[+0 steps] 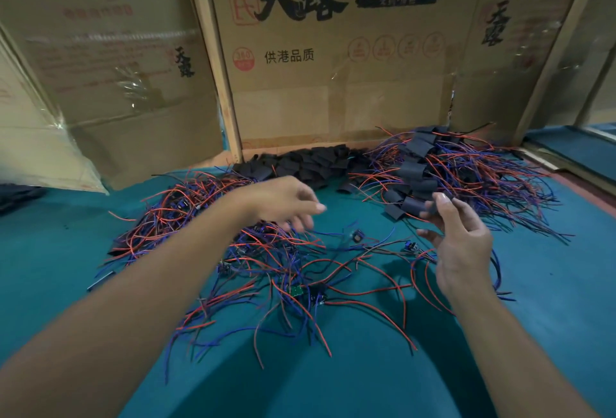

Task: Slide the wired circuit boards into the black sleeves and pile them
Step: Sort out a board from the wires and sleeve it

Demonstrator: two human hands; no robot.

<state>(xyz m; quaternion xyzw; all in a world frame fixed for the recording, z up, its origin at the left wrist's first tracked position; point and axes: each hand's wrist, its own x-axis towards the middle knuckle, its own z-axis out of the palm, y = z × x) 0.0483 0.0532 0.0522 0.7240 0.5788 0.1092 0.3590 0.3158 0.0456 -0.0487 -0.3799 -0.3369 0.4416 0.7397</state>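
Black sleeve material is showing at the tip of the right hand [461, 244], w/ thumb and fingers appearing to pinch a sleeve [430, 206] at the near edge of the finished pile [466, 171]; whether it's gripped or just being let go I can't tell for sure. The left hand [283, 202] is hovering over the loose boards, fingers spread and blurred, nothing in it as far as I can see. The two hands are sitting well apart.

Moving out: between and under the hands the unsleeved wired circuit boards [300, 291] are lying in a tangle of red and blue leads on the green table cover [550, 317], a bigger heap spreading to the left. Empty black sleeves [300, 161] are stacking up at the back, against the cardboard boxes [333, 51]. Sleeved units are piling on the right.

Prob. the step in hand is the hand-over between one unit and the next: right side dealing w/ a sleeve, left going for a fresh board. Next move is calling for one board picked clear of the tangle, leads trailing, then lined up w/ a sleeve's open mouth.
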